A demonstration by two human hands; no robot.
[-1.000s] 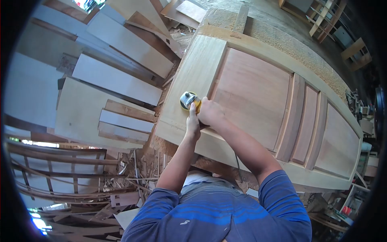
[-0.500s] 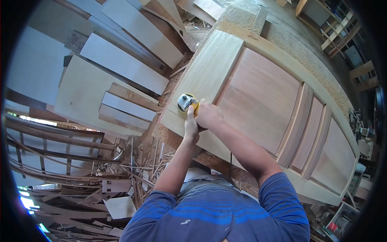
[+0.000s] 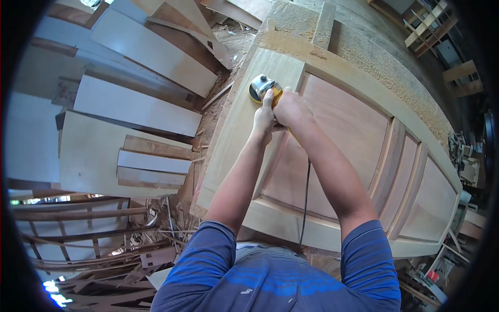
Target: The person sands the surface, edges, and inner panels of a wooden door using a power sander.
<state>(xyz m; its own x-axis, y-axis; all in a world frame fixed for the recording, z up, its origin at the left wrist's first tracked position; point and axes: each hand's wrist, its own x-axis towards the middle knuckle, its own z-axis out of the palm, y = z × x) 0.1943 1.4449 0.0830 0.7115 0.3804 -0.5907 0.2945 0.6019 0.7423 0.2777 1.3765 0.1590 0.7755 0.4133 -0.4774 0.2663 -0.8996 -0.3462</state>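
Pale, bare timber makes up the frame of the door [image 3: 291, 223], which is laid flat on a sawdust-strewn support [image 3: 296, 18]. A yellow and silver power tool [image 3: 266, 86] is positioned over the wide end rail [image 3: 234, 143], nearer the door's far left corner than its near left corner, between the left edge and the large recessed panel [image 3: 353, 125]. The disc is seen edge-on at the wood; contact appears likely but cannot be confirmed, nor can it be told whether the disc is spinning. The tool body is gripped by both hands: the fingers of the right hand [image 3: 292, 109] are clamped around it, and the left hand [image 3: 264, 122] is closed on it from the left edge's side, thumb laid along the housing. The cord [image 3: 305, 203] is trailed across the door's near edge. Progress, as judged: assembly looks complete, with the frame, crosspieces [image 3: 387, 156] and recessed panels all in place. Surface working of the end rail is taken to be under way. No clear boundary between worked and unworked wood is shown, so the portion finished cannot be determined. No coating or fittings are seen on the visible face; those stages, if intended, are judged not yet begun.
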